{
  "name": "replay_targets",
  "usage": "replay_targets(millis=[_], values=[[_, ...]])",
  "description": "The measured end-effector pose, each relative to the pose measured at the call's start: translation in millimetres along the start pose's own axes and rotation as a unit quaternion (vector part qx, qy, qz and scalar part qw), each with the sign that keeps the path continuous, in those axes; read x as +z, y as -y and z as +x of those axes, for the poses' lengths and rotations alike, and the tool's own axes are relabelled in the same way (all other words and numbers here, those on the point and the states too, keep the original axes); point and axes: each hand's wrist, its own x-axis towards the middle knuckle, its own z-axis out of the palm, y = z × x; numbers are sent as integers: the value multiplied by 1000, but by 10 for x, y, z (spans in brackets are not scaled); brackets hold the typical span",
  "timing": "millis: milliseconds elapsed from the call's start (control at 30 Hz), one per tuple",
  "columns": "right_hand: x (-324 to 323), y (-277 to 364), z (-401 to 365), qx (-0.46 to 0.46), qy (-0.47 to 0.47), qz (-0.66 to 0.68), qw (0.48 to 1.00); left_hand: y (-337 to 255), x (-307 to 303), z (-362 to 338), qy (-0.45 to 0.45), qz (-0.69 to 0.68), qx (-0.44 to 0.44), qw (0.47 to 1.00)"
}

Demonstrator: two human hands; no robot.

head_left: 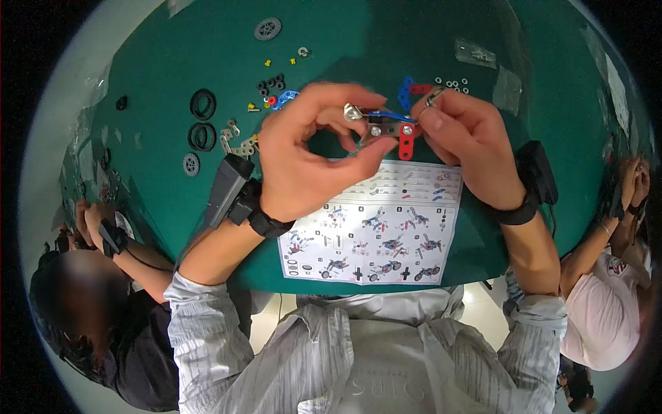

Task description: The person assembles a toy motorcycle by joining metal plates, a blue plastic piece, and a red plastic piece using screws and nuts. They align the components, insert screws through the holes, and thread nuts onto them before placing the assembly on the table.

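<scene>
My left hand point(296, 152) grips a small part-built construction-kit model point(389, 129) between thumb and fingers. The model joins a dark perforated strip, a blue strip and a red perforated strip point(406, 146) that hangs down, with shiny screw heads on it. A silver part point(352, 112) sticks out at its left end. Close to the model's right end, my right hand point(472, 134) pinches a small shiny metal piece point(434, 96) whose exact kind is too small to tell. Beneath both hands lies a printed instruction sheet point(372, 238).
Black tyres point(202, 104), grey wheels point(267, 29) and small black parts point(271, 85) lie on the green table point(158, 69). Several nuts point(456, 85), red and blue strips point(405, 93) and a plastic bag point(476, 53) lie farther back. Other people sit at both sides.
</scene>
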Motion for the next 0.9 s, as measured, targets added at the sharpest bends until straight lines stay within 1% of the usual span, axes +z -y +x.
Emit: replay_targets(millis=[100, 133, 200, 233, 333, 433, 533, 600, 733, 900], values=[[-17, -32, -10, 10, 6, 7, 1000, 14, 21, -7, -9, -36, -10, 999], [-23, -30, -7, -4, 2, -9, 1000, 15, 24, -10, -7, -49, -17, 999], [-37, -19, 1, -34, -8, -41, 999, -1, -24, -22, 38, -45, -22, 998], [-39, -15, 2, -35, -13, -28, 999, -13, -40, -23, 61, -44, -24, 997], [-34, 0, -12, -46, -22, 6, 999, -43, -38, 8, 48, -49, -50, 996], [5, -33, -43, -63, -24, 14, 998, -29, -53, -21, 15, -39, -37, 998], [23, -42, -48, -72, -24, -16, 997, -7, -38, -7, -23, 5, 16, 1000], [13, -43, -60, -77, -21, -49, 996, -13, -45, -42, -21, 11, 26, 999], [36, -56, -87, -92, -14, -54, 994, 6, -69, -31, -15, 18, 50, 999], [57, -62, -99, -76, -12, -38, 996, -14, -75, -57, -13, 17, 39, 999]])
